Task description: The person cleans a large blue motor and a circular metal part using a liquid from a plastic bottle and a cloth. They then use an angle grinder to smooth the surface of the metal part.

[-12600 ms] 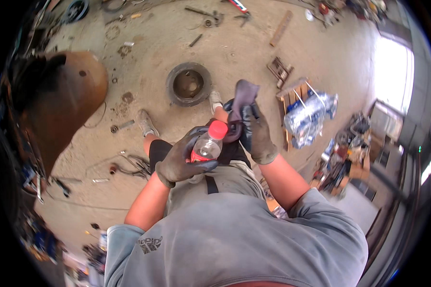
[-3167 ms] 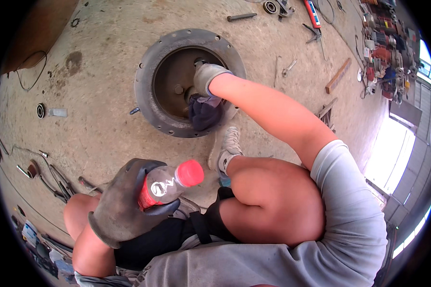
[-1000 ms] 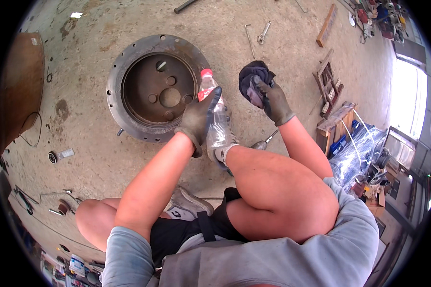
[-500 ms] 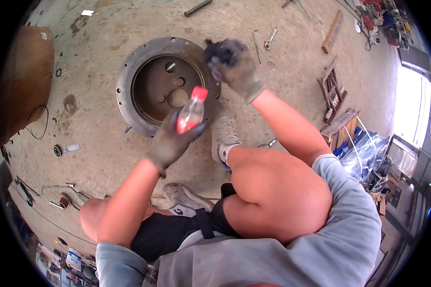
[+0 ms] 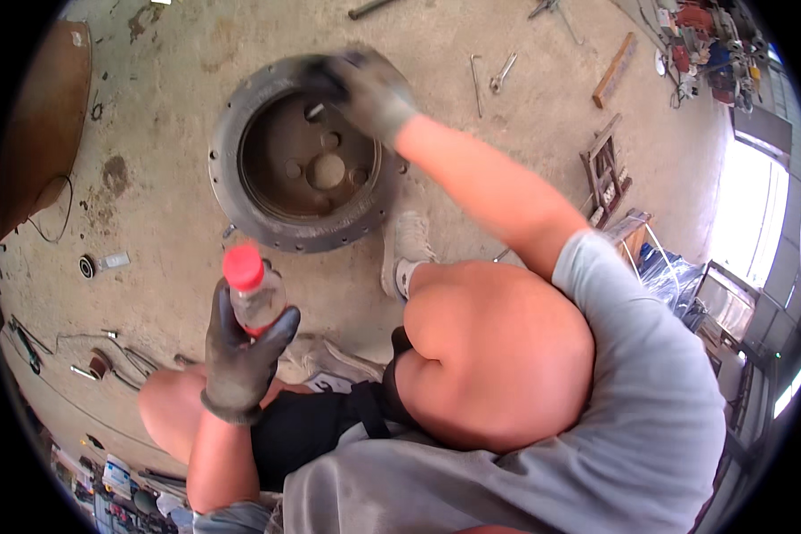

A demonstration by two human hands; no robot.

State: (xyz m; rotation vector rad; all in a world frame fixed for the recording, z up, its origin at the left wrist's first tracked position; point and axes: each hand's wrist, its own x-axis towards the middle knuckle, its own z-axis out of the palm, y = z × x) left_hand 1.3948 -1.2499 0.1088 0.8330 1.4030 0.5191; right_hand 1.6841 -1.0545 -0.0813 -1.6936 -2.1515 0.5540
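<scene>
My gloved left hand (image 5: 240, 369) is wrapped round a small clear plastic bottle (image 5: 260, 301) with a red cap, held upright over the floor near my knee. My gloved right hand (image 5: 371, 96) is smeared by motion at the far rim of a round metal flanged housing (image 5: 233, 198). A dark rag (image 5: 322, 80) is bunched under its fingers, against the flange. The housing lies flat on the concrete, with bolt holes round its rim. Inside its recess are a large central hole and several smaller round features; a small pale piece shows near the rag.
Beyond the housing to the right lie a wrench (image 5: 504, 73), a thin rod (image 5: 476, 86) and a wooden bar (image 5: 615, 71). A bearing (image 5: 86, 266) sits at the left, below a large rusty curved sheet (image 5: 49, 125). My shoe (image 5: 408, 249) is close to the housing.
My left hand has drawn the bottle back from over the housing, toward me and left. My right hand has swept the rag leftward from the rim's right side to its far side.
</scene>
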